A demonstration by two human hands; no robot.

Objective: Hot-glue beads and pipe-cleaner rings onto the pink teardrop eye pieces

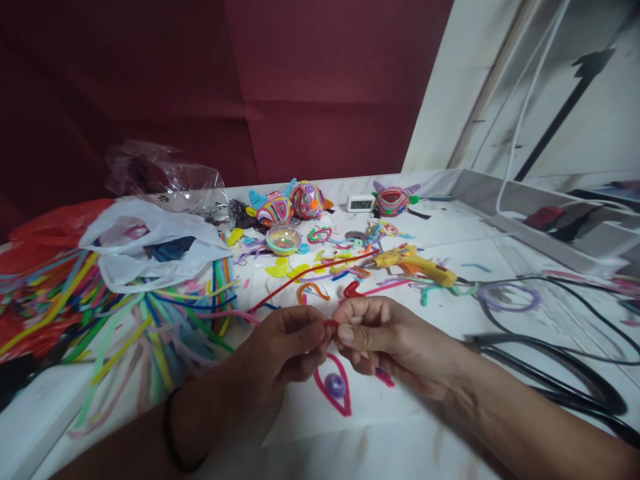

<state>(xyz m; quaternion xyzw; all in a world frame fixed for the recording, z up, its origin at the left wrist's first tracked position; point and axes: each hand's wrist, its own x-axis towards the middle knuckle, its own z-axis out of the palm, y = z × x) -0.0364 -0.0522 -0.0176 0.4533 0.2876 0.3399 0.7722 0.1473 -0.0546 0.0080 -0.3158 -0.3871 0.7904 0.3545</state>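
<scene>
My left hand [295,340] and my right hand [383,333] meet at the middle front, above the white table. Both are closed in a pinch on a small piece of red pipe cleaner [330,324], which shows between the fingertips; the fingers hide the rest of it. Just below, a pink pipe cleaner loop [345,403] shaped like a teardrop lies flat with a purple coil [335,385] inside it. A bent red piece [353,288] and a long red pipe cleaner [305,273] lie beyond my fingers.
Bundled pipe cleaners [160,333] and plastic bags [155,233] crowd the left. A yellow glue gun [425,265] lies right of centre, with black-handled scissors [555,363] nearer. Decorated balls [275,209], a small digital clock [360,203] and a clear dome [283,237] stand behind.
</scene>
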